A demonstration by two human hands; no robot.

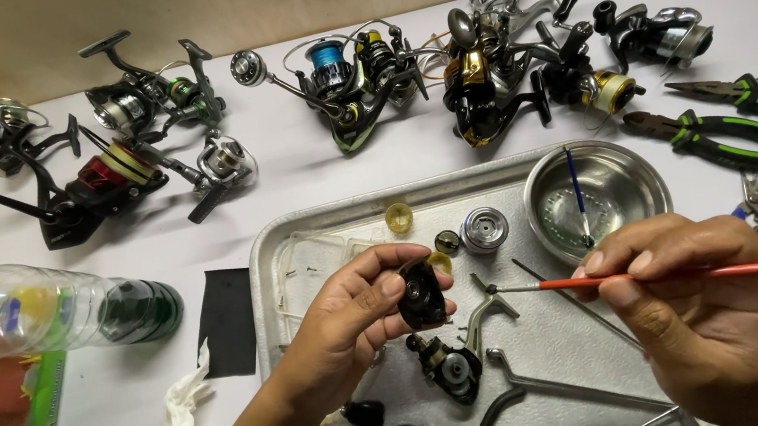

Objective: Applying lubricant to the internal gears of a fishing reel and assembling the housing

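My left hand (353,316) grips a small black reel side cover (420,292) over a metal tray (279,253). My right hand (695,310) holds a thin orange-handled brush (653,278) level, its tip pointing left toward the black part. Below the cover, a stripped reel body with exposed gears (446,367) lies on the tray. A silver spool (484,230), a yellow cap (398,217) and a small dark round part (446,241) rest on the tray's far side.
A steel bowl (618,178) with a blue brush stands on the tray's right corner. Several spinning reels (354,73) line the table's far side. Green-handled pliers (729,111) lie right; a plastic bottle (47,308), black pad (228,321) and tissue (183,416) lie left.
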